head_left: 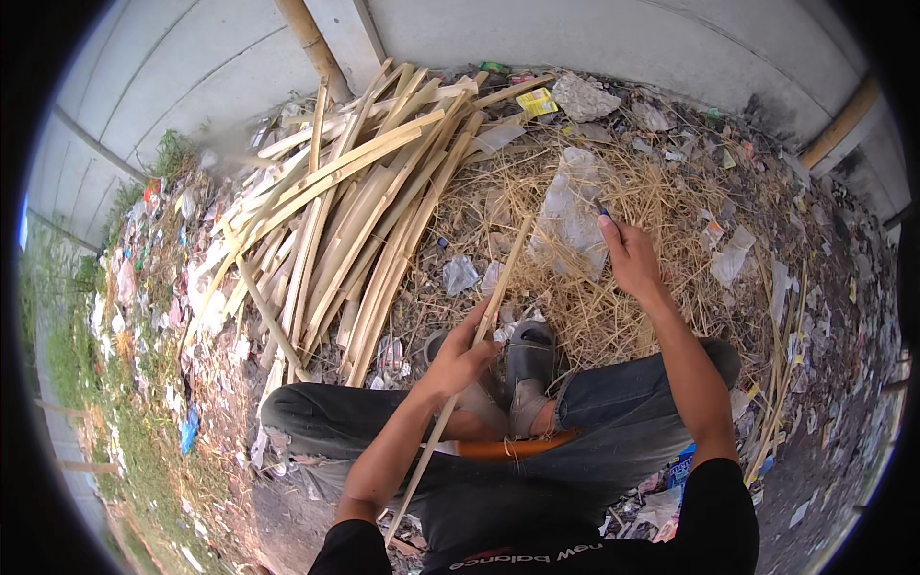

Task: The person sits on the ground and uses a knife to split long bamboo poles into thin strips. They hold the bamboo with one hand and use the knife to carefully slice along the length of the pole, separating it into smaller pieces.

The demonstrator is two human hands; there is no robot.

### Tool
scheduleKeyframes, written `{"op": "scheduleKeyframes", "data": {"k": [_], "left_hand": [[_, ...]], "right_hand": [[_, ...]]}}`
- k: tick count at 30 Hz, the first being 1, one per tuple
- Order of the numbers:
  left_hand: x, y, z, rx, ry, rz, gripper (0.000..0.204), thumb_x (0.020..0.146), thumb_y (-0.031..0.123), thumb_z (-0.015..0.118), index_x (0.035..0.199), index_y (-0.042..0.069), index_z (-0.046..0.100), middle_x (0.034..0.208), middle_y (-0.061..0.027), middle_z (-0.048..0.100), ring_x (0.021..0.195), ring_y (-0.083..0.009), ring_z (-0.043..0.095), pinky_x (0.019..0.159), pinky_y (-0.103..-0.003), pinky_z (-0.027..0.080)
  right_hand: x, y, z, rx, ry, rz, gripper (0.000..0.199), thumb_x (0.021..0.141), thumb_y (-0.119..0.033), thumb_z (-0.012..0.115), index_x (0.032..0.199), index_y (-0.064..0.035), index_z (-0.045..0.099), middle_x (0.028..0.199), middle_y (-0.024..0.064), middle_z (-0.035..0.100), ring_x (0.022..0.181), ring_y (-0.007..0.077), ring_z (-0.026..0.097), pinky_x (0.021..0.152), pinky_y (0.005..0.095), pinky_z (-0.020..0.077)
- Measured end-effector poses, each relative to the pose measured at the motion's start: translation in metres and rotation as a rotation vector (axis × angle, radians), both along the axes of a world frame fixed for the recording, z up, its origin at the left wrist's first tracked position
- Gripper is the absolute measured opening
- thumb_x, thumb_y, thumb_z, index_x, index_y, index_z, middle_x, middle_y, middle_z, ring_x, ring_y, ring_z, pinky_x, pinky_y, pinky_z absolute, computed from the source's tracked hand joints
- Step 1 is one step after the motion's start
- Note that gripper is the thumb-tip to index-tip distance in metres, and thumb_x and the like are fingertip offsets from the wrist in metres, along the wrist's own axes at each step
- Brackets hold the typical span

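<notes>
My left hand (460, 356) is closed around a long, narrow bamboo strip (513, 257) in front of my shins. The strip slants from far right of that hand back past my left forearm, its lower end near my left sleeve. My right hand (634, 259) is raised on the right, apart from the strip, fingers curled round a small tool (604, 214). Only its dark blue end shows, so I cannot tell its kind. Beneath that hand lie dry, straw-coloured shavings (623, 311) and a clear plastic sheet (570, 206).
A large pile of split bamboo strips (359, 216) lies at the left, ahead of my left knee. An orange seat edge (517, 447) shows between my legs. Litter covers the ground around me. A pale wall (575, 43) with bamboo poles (311, 38) stands beyond.
</notes>
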State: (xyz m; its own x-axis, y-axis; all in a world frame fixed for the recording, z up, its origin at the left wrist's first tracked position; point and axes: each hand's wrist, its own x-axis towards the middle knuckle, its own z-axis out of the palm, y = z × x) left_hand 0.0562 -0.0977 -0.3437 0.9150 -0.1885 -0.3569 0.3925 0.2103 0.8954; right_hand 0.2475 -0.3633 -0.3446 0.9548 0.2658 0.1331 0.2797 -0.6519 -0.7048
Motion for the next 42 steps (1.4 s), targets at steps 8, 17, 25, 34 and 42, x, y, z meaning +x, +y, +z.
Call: {"op": "scheduleKeyframes", "data": {"k": [8,17,25,34,42], "left_hand": [[0.003,0.003,-0.009,-0.023,0.040,-0.011,0.077,0.094,0.003,0.054,0.163,0.016,0.023,0.076,0.0032,0.049,0.056,-0.0058,0.043,0.049,-0.021,0.034],[-0.002,-0.009,-0.016,0.097,-0.026,-0.022,0.077,0.093,0.002,0.055,0.163,0.014,0.025,0.079,0.0023,0.051,0.057,-0.0058,0.045,0.050,-0.022,0.035],[-0.018,-0.019,-0.031,0.229,-0.362,-0.132,0.077,0.091,-0.001,0.055,0.162,0.009,0.027,0.089,0.0004,0.055,0.070,-0.0072,0.051,0.064,-0.022,0.042],[-0.007,-0.005,-0.042,0.457,-0.502,0.015,0.079,0.089,0.004,0.058,0.161,0.005,0.027,0.114,-0.0176,0.069,0.093,-0.0223,0.066,0.088,-0.035,0.052],[-0.004,-0.005,-0.014,0.641,-0.252,-0.003,0.080,0.087,0.007,0.058,0.160,0.003,0.026,0.117,-0.0284,0.066,0.100,-0.0278,0.070,0.088,-0.038,0.052]], "right_hand": [[-0.100,0.063,0.001,-0.127,0.084,0.534,0.055,0.103,-0.049,0.050,0.084,-0.0008,0.068,0.059,0.0195,0.060,0.057,0.0403,0.063,0.055,0.0479,0.0485],[-0.089,0.059,-0.001,-0.170,-0.040,0.487,0.057,0.103,-0.050,0.051,0.077,-0.0010,0.065,0.059,0.0234,0.059,0.058,0.0433,0.062,0.057,0.0488,0.0480],[0.043,-0.029,-0.015,-0.089,-0.024,-0.110,0.062,0.107,-0.051,0.045,0.080,0.0026,0.061,0.056,0.0162,0.048,0.051,0.0314,0.046,0.055,0.0444,0.0379],[-0.108,0.059,-0.009,-0.162,0.121,0.536,0.054,0.102,-0.049,0.054,0.081,-0.0016,0.069,0.060,0.0201,0.061,0.058,0.0407,0.063,0.056,0.0474,0.0479],[-0.070,0.068,-0.025,-0.233,-0.011,0.387,0.059,0.102,-0.052,0.052,0.079,-0.0016,0.072,0.064,0.0224,0.065,0.064,0.0440,0.065,0.061,0.0506,0.0508]]}}
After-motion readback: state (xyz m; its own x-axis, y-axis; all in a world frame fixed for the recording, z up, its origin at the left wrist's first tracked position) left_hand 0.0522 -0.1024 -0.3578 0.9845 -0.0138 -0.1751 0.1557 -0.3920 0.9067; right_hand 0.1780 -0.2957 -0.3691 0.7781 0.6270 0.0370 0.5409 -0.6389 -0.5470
